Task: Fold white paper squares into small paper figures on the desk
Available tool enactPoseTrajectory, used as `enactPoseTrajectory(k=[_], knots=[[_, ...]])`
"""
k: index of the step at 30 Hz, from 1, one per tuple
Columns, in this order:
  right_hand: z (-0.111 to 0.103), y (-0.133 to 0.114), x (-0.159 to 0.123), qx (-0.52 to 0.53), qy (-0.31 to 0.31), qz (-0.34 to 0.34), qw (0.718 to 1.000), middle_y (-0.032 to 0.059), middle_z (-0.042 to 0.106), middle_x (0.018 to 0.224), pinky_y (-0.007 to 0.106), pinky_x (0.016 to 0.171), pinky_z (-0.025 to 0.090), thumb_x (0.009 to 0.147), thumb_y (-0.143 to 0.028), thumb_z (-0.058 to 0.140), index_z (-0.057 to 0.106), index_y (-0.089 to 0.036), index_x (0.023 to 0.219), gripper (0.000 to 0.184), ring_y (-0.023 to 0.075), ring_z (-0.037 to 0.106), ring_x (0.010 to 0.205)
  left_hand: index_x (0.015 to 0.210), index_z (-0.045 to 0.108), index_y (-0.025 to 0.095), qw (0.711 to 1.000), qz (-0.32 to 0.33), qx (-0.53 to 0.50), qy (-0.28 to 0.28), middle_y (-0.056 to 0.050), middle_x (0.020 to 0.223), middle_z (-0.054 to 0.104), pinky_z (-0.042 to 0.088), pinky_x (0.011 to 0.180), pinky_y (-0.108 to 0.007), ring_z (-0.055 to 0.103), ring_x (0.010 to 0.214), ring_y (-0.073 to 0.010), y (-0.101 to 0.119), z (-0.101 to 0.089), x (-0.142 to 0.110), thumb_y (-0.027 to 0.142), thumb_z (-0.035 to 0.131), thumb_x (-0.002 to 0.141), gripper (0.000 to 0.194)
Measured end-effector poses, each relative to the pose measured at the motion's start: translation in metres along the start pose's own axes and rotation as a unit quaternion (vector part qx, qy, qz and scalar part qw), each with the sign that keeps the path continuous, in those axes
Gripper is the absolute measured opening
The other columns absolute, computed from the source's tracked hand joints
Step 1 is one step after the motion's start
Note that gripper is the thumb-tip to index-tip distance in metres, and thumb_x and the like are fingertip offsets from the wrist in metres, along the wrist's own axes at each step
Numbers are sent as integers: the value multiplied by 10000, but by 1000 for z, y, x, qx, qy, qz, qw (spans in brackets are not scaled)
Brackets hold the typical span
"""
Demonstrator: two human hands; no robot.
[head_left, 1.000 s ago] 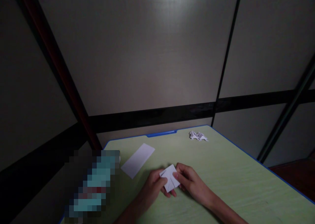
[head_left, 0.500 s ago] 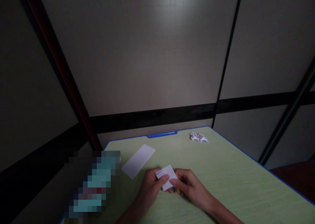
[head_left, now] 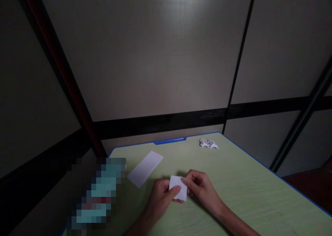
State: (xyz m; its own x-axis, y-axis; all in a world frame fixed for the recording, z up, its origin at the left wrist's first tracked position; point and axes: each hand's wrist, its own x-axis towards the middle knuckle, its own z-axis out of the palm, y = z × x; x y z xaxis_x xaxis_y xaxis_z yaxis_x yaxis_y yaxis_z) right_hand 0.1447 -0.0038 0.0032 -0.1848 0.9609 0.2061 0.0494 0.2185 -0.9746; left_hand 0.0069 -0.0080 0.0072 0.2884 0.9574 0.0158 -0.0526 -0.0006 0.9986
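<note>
A small folded white paper, roughly square with crease lines, is held up over the table. My left hand grips its left and lower part, thumb flat across the front and fingers behind. At the upper right corner, my right hand pinches the paper between thumb and fingers. Beyond my left hand, a flat white paper strip lies on the table. Two folded white paper figures sit side by side near the far right corner.
The light green table has a blue edge and a blue handle-like strip at the back. A blurred-out teal item lies along the left edge. Behind the table rises a panelled wall or cabinet with a black band.
The folded paper has turned from a tilted diamond to a nearly upright square. My right hand has moved up to the paper's upper right corner.
</note>
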Motion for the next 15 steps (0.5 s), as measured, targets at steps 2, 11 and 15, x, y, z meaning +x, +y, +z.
enactPoseTrajectory(k=[2, 11, 15], knots=[[1, -1, 1, 18, 14, -16, 1000, -55, 398, 474, 183, 407, 269, 638, -336, 569, 451, -147, 563, 235, 65, 345, 433, 552, 617, 92, 1000, 3, -5, 11, -23, 487, 597, 411, 439, -215, 521, 446, -126, 1, 1, 0, 301, 586, 576, 212], [-1, -2, 1, 21, 37, -31, 999, -37, 443, 558, 201, 476, 342, 575, -239, 641, 456, -157, 616, 208, 85, 405, 506, 649, 633, 80, 1000, -3, -16, 22, -32, 510, 609, 425, 424, -207, 542, 453, -129, -4, -1, 3, 282, 579, 590, 217], [-1, -3, 0, 18, 37, -34, 999, -36, 447, 569, 201, 482, 348, 581, -228, 636, 447, -158, 622, 206, 86, 412, 515, 643, 633, 77, 1000, -3, -18, 22, -32, 505, 605, 433, 429, -217, 537, 453, -129, -5, -1, 3, 291, 580, 585, 228]])
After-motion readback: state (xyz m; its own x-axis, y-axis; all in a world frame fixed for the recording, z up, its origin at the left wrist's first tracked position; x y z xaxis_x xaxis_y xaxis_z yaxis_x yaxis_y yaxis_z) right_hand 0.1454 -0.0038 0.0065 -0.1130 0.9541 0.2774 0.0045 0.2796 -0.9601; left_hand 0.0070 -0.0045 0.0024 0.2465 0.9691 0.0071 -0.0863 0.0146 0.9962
